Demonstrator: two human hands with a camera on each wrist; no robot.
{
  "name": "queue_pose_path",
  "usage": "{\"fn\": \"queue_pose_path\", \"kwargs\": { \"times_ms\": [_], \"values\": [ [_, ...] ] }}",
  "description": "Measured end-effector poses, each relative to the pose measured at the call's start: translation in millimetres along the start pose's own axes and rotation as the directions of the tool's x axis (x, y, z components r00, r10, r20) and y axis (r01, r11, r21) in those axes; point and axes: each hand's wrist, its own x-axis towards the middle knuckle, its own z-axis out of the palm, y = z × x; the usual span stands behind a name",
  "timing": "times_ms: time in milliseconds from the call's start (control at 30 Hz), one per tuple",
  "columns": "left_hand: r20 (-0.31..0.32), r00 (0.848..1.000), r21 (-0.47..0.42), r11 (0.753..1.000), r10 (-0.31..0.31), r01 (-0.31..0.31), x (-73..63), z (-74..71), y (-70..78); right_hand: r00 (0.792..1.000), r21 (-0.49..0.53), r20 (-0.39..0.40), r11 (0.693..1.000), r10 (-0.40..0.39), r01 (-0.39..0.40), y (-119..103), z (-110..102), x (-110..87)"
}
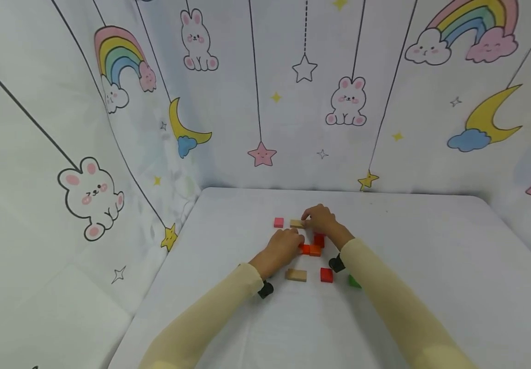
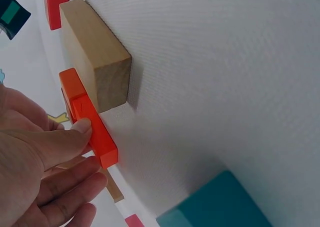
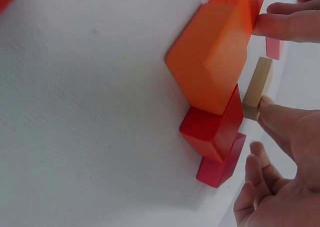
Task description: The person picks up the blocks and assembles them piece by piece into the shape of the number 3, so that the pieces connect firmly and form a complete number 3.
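Observation:
My left hand (image 1: 285, 246) pinches a bright orange-red block (image 2: 100, 132) between thumb and fingers; the block lies on the white cloth. Against its right end sits an orange block (image 3: 212, 57). A red block (image 3: 215, 124) extends away from that one, with a darker red block (image 3: 223, 162) beyond it, partly under my right hand in the head view. At the far side, my right hand (image 1: 322, 219) holds the right end of a plain wooden block (image 3: 257, 89) with thumb and fingertip. A small pink block (image 1: 278, 222) lies left of the wooden one.
Nearer the body lie another wooden block (image 1: 296, 275), a red block (image 1: 326, 274) and a green block (image 1: 355, 282) partly covered by the right sleeve. A teal block (image 2: 220, 202) shows in the left wrist view. A patterned curtain (image 1: 228, 102) stands behind the table.

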Motion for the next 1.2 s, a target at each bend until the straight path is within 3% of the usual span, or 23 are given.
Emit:
{"fn": "queue_pose_path", "kwargs": {
  "times_ms": [567, 1200],
  "values": [
    [0.021, 1.0, 0.0, 1.0, -0.016, 0.016, -3.4, -3.3, 3.1, 0.997, -0.029, 0.074, 0.999, 0.021, -0.019, 6.9, -10.2, -7.6],
    [-0.004, 1.0, -0.044, 0.999, -0.011, 0.011, -5.7, -4.3, 3.7, 0.994, -0.028, 0.11, 0.999, 0.019, -0.016, 19.4, -11.5, -3.7]
  ]
}}
